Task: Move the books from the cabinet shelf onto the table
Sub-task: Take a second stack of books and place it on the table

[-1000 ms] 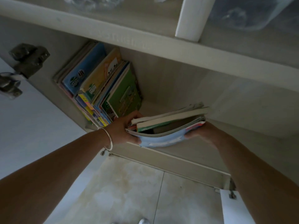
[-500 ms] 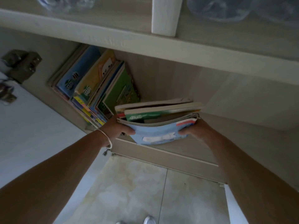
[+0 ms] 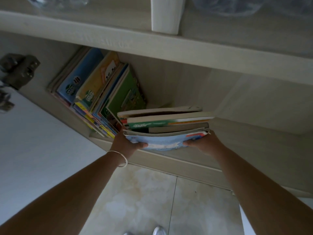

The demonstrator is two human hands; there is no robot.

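Note:
A flat stack of several thin books point(image 3: 166, 126) with a light blue cover underneath hangs at the front edge of the lower cabinet shelf point(image 3: 169, 156). My left hand point(image 3: 126, 144) grips its left end and my right hand point(image 3: 202, 143) grips its right end, fingers under the blue cover. Further left in the same compartment a row of colourful books point(image 3: 94, 92) leans against the cabinet's side wall; a green cover faces outward. No table is in view.
The open white cabinet door point(image 3: 33, 150) with metal hinges point(image 3: 18, 70) stands at the left. An upper shelf board point(image 3: 152, 48) runs above the books, with clear plastic items on it. Pale floor tiles point(image 3: 144, 200) and my shoes lie below.
The stack has levelled out and come forward and slightly up out of the shelf. Both hands now grip it further underneath, at its ends.

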